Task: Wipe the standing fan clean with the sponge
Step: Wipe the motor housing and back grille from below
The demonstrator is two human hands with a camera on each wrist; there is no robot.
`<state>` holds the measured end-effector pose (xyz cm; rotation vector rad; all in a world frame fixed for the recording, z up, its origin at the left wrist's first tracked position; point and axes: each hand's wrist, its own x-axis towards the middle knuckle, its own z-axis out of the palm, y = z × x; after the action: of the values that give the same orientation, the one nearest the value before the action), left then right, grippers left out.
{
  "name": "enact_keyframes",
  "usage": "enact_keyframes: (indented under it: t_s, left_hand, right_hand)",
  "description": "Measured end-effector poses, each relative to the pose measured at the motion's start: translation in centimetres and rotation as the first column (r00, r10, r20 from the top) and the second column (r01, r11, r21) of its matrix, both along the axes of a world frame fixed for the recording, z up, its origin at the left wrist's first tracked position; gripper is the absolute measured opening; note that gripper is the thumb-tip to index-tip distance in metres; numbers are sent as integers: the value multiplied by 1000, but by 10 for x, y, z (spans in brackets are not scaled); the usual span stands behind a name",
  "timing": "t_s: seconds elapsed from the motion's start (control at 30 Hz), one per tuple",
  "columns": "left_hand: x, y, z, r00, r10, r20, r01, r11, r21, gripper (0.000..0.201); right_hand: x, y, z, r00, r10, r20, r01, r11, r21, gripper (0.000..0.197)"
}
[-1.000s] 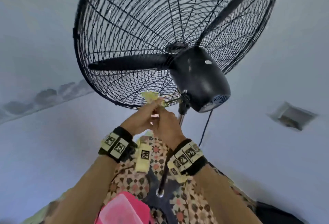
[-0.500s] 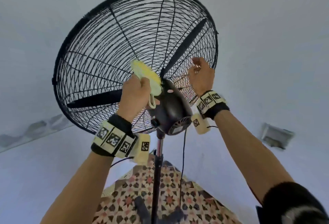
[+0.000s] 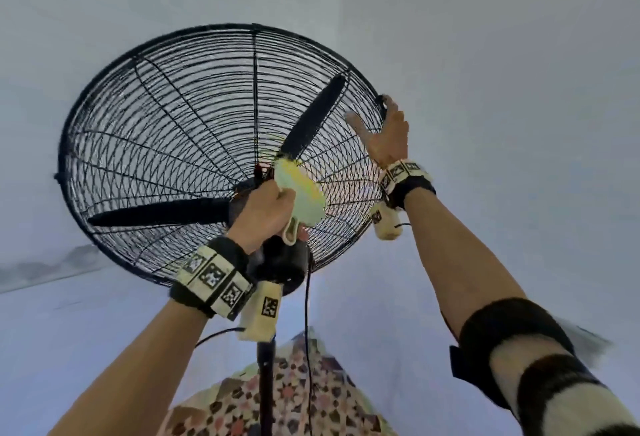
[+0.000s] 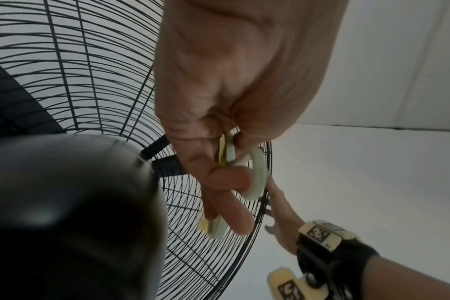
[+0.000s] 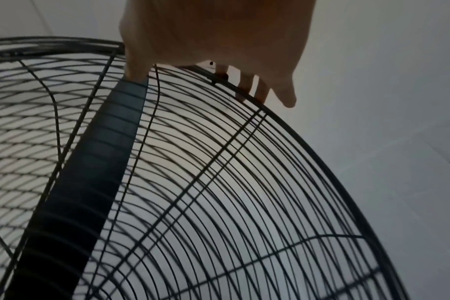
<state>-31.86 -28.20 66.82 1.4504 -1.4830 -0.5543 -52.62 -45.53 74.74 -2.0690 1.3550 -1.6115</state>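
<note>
You have a patterned floor below, pale walls around, and a stained ledge at left.

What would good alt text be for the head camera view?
Seen from below, a left hand grips a yellow sponge against the back grille of a black standing fan, near its motor housing. The right hand holds the grille's right rim.
</note>
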Motion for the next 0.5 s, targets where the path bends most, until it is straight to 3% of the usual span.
enact_keyframes:
  t_s: [0.13, 0.23, 0.37, 0.43, 0.5]
  left_hand:
    - [-19, 1, -10, 996, -5, -89, 9, 999, 37, 34]
    - [-33, 2, -17, 996, -33, -84, 37, 999, 39, 38]
    - [-46, 0, -35, 992, -89, -93, 95, 994, 58, 44]
    - [-49, -3, -47, 996, -77, -44, 80, 994, 74, 49]
    - [-51, -4, -60, 998, -58, -17, 59, 994, 93, 39]
  right_hand:
    - [-12, 23, 0, 997, -58, 53, 63, 992, -105, 103]
    - [-11, 52, -5, 983, -174, 60, 181, 973, -144, 108]
    - [-13, 93, -18, 926, -368, 85, 377, 885, -274, 106]
    - [-20, 108, -38, 899, -420, 125, 438, 857, -273, 98]
    - [-31, 121, -67, 875, -451, 175, 480, 857, -188, 97]
